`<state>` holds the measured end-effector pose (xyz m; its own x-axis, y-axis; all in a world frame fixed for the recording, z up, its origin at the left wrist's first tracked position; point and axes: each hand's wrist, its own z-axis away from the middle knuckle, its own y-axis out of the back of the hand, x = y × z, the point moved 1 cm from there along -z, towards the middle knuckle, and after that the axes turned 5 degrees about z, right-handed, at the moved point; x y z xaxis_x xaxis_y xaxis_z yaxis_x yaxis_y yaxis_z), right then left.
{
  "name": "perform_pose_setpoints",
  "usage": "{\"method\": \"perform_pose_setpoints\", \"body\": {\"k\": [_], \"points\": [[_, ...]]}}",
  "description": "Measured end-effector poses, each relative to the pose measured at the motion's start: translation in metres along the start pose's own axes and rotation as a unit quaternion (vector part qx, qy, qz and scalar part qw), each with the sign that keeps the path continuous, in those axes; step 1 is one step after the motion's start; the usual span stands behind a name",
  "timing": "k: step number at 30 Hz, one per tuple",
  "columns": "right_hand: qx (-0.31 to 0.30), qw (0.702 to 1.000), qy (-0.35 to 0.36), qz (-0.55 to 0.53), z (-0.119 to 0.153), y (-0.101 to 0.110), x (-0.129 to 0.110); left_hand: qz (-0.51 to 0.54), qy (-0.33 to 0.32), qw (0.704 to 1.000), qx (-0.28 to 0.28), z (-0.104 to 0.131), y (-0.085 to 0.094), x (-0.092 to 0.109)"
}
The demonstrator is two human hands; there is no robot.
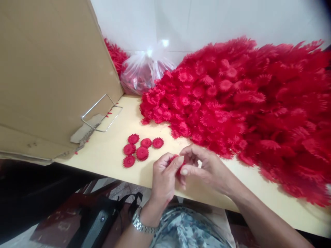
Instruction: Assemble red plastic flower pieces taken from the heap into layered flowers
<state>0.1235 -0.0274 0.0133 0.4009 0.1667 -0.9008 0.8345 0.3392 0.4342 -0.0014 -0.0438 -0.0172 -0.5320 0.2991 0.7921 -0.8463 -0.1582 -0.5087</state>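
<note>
My left hand is closed on a red flower piece with a fringed edge, above the table's front edge. Against the same piece, my right hand has its thumb and fingers bent in, touching it from the right. The fingers cover most of the piece. Left of my hands, several round red flower pieces with toothed rims lie in a small group. A large heap of red flower pieces spreads behind and to the right of my hands.
A tall cardboard box stands at the left, with a bent metal wire frame by its base. A clear plastic bag with red pieces leans at the back wall. The pale yellow tabletop ends just before my body.
</note>
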Motion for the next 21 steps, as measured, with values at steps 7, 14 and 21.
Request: {"method": "perform_pose_setpoints", "body": {"k": [7,14,21], "points": [[-0.05,0.988,-0.036,-0.144,-0.001,-0.01,-0.002,-0.028,0.024,0.999,-0.025,0.002,0.005,-0.002],[0.26,0.953,0.07,0.142,-0.009,0.01,0.0,0.009,-0.001,0.999,-0.035,0.007,0.006,-0.004],[0.331,0.787,0.059,0.517,-0.043,0.102,-0.001,0.019,0.01,1.0,0.0,0.004,0.002,0.011]]}}
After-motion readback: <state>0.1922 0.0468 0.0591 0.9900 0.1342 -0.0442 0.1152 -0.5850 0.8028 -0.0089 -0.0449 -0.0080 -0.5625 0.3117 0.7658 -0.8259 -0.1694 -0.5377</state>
